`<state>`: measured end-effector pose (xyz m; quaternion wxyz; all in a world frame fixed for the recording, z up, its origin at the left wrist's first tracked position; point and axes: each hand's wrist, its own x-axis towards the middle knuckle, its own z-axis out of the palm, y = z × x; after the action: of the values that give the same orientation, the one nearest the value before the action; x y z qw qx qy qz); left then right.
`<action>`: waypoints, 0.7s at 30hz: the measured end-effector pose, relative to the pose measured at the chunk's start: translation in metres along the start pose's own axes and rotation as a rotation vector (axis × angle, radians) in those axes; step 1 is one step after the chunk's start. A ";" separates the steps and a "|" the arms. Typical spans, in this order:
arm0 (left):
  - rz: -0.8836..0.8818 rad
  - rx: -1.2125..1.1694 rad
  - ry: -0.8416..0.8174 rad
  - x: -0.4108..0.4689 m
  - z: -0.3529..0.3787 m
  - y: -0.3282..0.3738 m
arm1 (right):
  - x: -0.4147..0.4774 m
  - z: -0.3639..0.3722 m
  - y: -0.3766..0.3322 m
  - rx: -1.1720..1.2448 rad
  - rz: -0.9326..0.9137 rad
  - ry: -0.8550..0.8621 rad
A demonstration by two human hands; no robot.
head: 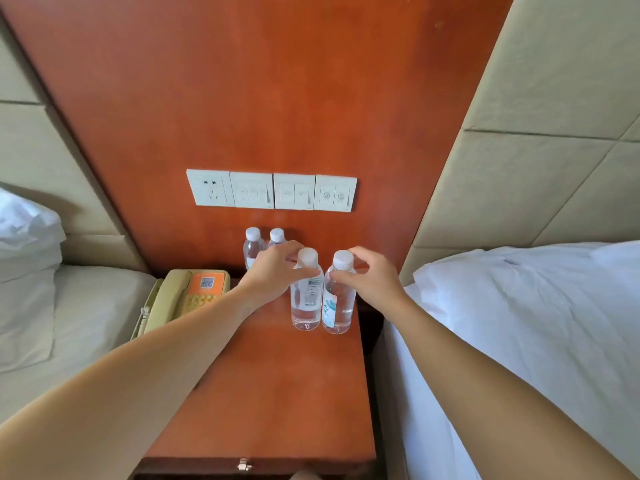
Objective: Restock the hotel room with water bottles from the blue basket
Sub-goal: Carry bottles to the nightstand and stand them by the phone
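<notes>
We read the nightstand top (277, 393) and wall panel (259, 81) as the same red-brown wood veneer, smooth with a satin sheen. Left front bottle (306, 315) and right front bottle (343, 306): clear glossy plastic, white matt caps (308, 255), printed labels (310, 293). Switch plates (272, 191): white smooth plastic. Phone (173, 296): beige plastic, slightly dull. Bedding (519, 323): white matt cloth, creased. Headboard padding (554, 98): beige, matt, faintly grained. Drawer latch (244, 465) looks like bright metal to us.

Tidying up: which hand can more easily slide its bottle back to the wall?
Probably the right hand: nothing stands behind its bottle; the back bottles sit right behind the left hand.
</notes>
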<state>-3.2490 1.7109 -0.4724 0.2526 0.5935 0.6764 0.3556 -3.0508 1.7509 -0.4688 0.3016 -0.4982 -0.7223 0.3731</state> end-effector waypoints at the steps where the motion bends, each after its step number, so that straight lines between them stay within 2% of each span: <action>1: 0.003 0.009 0.005 -0.004 0.008 -0.011 | -0.003 0.008 0.010 0.001 0.000 0.002; 11: 0.005 0.011 0.032 -0.022 0.050 -0.083 | -0.013 0.066 0.077 0.003 -0.055 0.041; 21: -0.019 0.072 -0.043 -0.008 0.042 -0.089 | -0.004 0.083 0.089 -0.029 -0.070 -0.036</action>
<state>-3.2711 1.7066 -0.5681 0.2490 0.6030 0.6889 0.3159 -3.0727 1.7476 -0.5890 0.2941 -0.4700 -0.7501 0.3605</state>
